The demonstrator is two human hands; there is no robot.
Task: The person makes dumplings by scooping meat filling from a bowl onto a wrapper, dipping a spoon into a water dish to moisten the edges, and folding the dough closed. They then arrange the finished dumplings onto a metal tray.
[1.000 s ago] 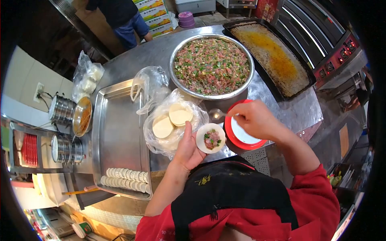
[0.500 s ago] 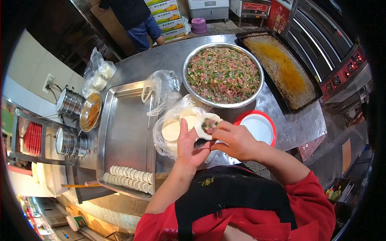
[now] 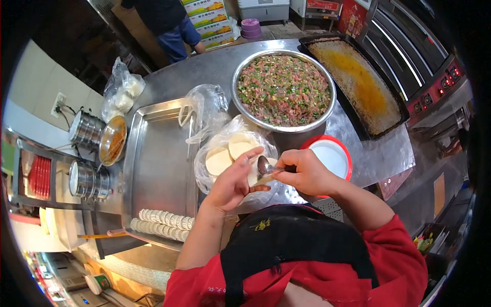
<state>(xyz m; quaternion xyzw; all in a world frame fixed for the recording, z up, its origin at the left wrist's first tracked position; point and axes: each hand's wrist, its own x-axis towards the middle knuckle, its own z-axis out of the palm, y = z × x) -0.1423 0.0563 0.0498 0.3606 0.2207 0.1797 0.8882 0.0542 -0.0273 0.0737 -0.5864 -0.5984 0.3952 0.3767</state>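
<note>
My left hand [image 3: 228, 185] holds a round white dumpling wrapper [image 3: 252, 176], seen partly behind fingers and spoon. In my right hand [image 3: 308, 173] is a metal spoon [image 3: 263, 165], its bowl right over the wrapper. Whatever filling lies in the wrapper is hidden from here. Just beyond my hands, more round wrappers [image 3: 219, 160] lie in an opened clear plastic bag [image 3: 201, 178]. A big metal bowl [image 3: 286, 128] heaped with minced meat and chopped greens [image 3: 284, 89] stands farther back. Beside my right hand sits a red-rimmed white bowl [image 3: 327, 137].
A steel tray [image 3: 161, 158] at left carries rows of pleated dumplings [image 3: 162, 224]. Spice bowl [image 3: 113, 140] and metal canisters [image 3: 89, 180] stand left of it. A black baking pan [image 3: 365, 134] lies at back right, near an oven [image 3: 401, 56]. Another person [image 3: 169, 25] stands behind the table.
The spoon's bowl has come up into view over the wrapper in my right hand. My left hand has tilted the wrapper, and the filling seen on it earlier is now hidden.
</note>
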